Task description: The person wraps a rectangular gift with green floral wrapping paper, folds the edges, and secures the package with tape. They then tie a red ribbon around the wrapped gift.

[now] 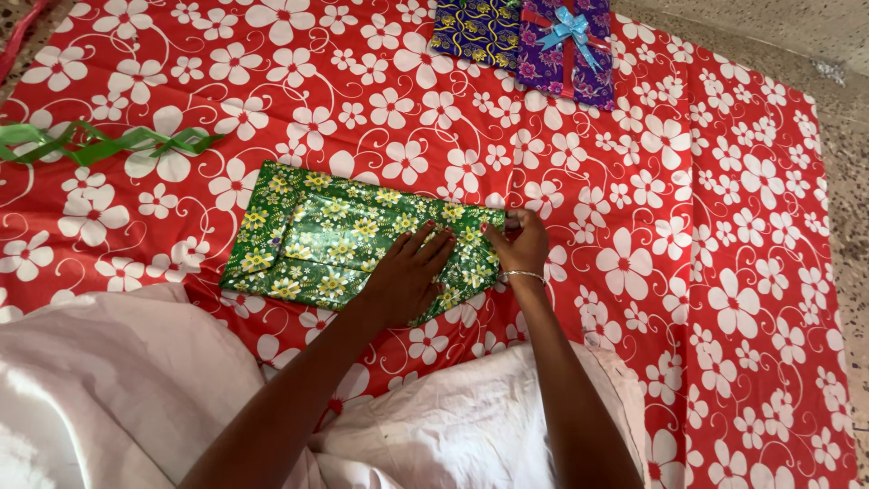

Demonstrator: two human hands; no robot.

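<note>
Left hand (412, 272) lies flat, released, pinning green parcel (348, 240) mid-sheet (724, 226); right hand (518, 243) pinches end flap. Keep fold tight & square w/ edge.

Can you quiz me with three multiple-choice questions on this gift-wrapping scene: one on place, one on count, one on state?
1. Where is the loose green ribbon?
A. far left on the cloth
B. on the green parcel
C. in the right hand

2. How many wrapped parcels lie at the top edge?
A. one
B. two
C. four

3. What is the left hand doing?
A. hanging in the air
B. pressing flat on the green floral-paper parcel
C. holding scissors

Answers: 1 A, it lies apart at the left; 2 B, a blue one and a purple bowed one; 3 B, palm down on it.
</note>
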